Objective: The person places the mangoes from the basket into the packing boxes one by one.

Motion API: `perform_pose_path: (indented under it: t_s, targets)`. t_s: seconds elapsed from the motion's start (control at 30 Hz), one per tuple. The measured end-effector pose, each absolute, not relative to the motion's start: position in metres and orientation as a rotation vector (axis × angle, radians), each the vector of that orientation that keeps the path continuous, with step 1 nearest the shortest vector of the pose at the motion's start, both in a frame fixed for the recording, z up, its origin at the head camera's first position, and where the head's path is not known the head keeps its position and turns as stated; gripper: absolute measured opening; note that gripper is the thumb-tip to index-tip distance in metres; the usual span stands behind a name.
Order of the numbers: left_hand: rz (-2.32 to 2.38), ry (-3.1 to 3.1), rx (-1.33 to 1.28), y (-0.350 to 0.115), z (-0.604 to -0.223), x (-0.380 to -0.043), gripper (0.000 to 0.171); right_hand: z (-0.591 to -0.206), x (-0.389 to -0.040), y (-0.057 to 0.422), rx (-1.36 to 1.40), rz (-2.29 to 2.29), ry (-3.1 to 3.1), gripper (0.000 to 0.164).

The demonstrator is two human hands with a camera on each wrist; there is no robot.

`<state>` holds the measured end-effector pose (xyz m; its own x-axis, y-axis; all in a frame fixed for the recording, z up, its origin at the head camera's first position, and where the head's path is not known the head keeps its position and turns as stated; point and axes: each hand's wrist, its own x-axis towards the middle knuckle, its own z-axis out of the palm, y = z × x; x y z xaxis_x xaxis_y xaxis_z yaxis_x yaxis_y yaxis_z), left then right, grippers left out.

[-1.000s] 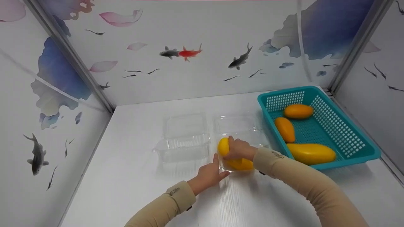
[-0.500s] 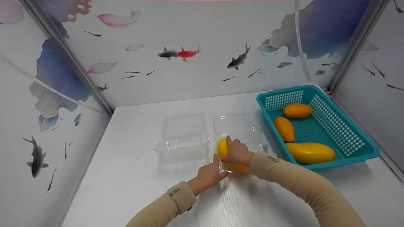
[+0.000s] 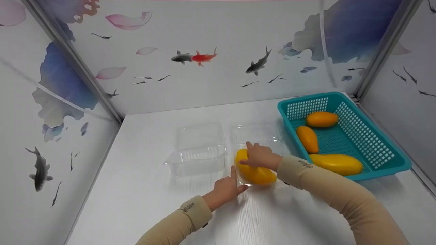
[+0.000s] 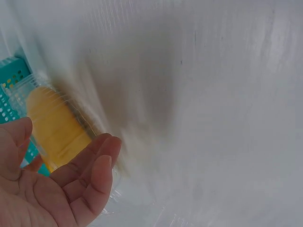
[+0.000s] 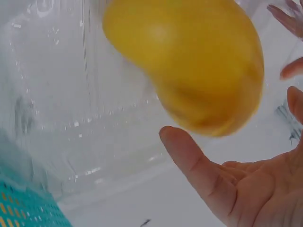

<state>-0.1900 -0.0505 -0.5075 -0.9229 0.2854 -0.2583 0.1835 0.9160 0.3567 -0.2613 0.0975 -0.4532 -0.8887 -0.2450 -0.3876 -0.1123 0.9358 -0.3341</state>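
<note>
Two yellow mangoes (image 3: 261, 176) lie against each other in the near part of a clear plastic clamshell box (image 3: 256, 133), whose lid is folded back. My right hand (image 3: 261, 157) is over the box with its fingers spread, overlapping the left mango in the head view. In the right wrist view, a gap shows between the thumb (image 5: 189, 163) and the yellow mangoes (image 5: 189, 56). At the box's near left corner is my left hand (image 3: 223, 192), index finger along the left side and thumb at the front edge. Its other fingers bend loosely in the left wrist view.
A second clear clamshell box (image 3: 197, 163) stands with its lid back, left of the first. To the right, a teal basket (image 3: 378, 160) holds two orange mangoes (image 3: 322, 119) and a larger yellow one (image 3: 337, 164). Printed walls enclose the white table (image 3: 136, 204).
My right hand has let go of the mango and shifted slightly back and right, leaving both mangoes more exposed in the box. The left hand has stayed in place.
</note>
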Motion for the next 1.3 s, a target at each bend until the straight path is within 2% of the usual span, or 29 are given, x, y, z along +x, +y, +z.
perform_pose_path:
  t_s: [0.27, 0.43, 0.6, 0.8, 1.3]
  targets:
    - [0.466, 2.814, 0.385, -0.053, -0.508, -0.189, 0.086, -0.408, -0.3, 0.134, -0.379, -0.341, 2.995, 0.054]
    - [0.452, 2.832, 0.399, -0.054, -0.508, -0.187, 0.085, -0.392, -0.326, 0.177, -0.27, -0.386, 3.099, 0.047]
    - [0.425, 2.855, 0.408, -0.054, -0.507, -0.185, 0.083, -0.393, -0.341, 0.223, -0.123, -0.55, 3.016, 0.053]
    - [0.429, 2.83, 0.392, -0.053, -0.506, -0.186, 0.084, -0.413, -0.345, 0.262, -0.025, -0.699, 2.843, 0.067]
    - [0.435, 2.81, 0.403, -0.051, -0.51, -0.188, 0.084, -0.458, -0.337, 0.282, 0.148, -0.937, 2.532, 0.078]
